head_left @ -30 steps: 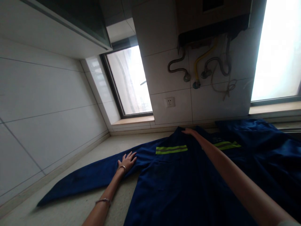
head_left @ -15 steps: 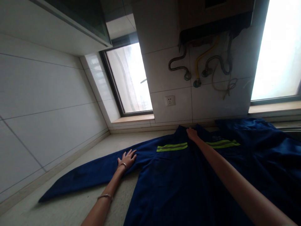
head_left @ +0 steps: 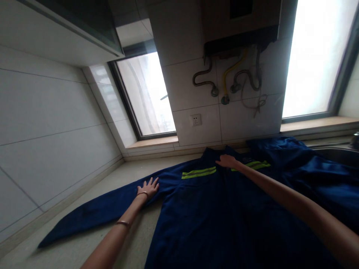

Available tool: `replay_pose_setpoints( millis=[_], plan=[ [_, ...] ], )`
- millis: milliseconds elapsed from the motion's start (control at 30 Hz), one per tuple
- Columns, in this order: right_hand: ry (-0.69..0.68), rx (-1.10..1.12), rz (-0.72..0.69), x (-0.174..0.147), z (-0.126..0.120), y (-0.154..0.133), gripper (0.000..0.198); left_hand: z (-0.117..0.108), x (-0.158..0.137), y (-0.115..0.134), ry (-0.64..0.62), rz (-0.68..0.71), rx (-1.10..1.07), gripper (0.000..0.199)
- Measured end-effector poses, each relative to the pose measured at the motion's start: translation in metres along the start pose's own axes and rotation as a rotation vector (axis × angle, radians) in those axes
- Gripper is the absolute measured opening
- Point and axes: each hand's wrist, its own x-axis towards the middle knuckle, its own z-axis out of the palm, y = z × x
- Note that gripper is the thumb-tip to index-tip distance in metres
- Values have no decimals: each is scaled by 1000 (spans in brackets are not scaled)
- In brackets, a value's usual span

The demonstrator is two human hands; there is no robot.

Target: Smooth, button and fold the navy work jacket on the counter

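A dark blue work jacket (head_left: 196, 209) with yellow-green reflective chest strips lies spread on the counter, its collar towards the wall. One long sleeve (head_left: 98, 207) stretches out to the left. My left hand (head_left: 148, 188) rests flat on that sleeve near the shoulder, fingers spread, with one bangle at the wrist and another on the forearm. Just below the collar, my right hand (head_left: 226, 161) is closed at the jacket's front opening and seems to pinch the cloth there; its fingertips are partly hidden. The right side of the jacket lies bunched in folds.
Pale counter (head_left: 133, 231) shows around the left sleeve. Behind stand a tiled wall with a socket (head_left: 195, 119), pipes under a wall-mounted heater (head_left: 241, 22), and two windows. A dark sink edge (head_left: 333, 149) shows at the right. A cabinet (head_left: 70, 33) overhangs the upper left.
My right hand has moved slightly down from the collar edge along the front opening. The left hand stays flat on the sleeve. The view has shifted a little to the right.
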Motion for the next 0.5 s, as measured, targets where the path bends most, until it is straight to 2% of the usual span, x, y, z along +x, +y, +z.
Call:
replay_pose_setpoints(
  millis=[67,100,167,233,300,400,433,500],
  plan=[
    [-122,58,-112,-46,6,-7,54,-9,-6,8,64,11,127,54],
    [-139,84,-192,-71,10,-10,53,-14,-10,13,113,21,196,52],
    [-79,135,-360,-125,15,-15,45,-23,-19,25,205,49,294,47],
    [-25,237,-450,-177,18,-15,37,-33,-28,41,267,70,327,45],
    [-110,409,-461,-221,19,-15,33,-43,-38,63,301,92,312,45],
    [-343,699,-380,-275,20,-14,32,-59,-54,109,302,173,221,41],
    [-355,770,-350,-290,22,-14,31,-64,-60,128,286,216,172,40],
    [-260,854,-299,-317,29,-16,26,-73,-73,168,222,320,48,41]
  ],
)
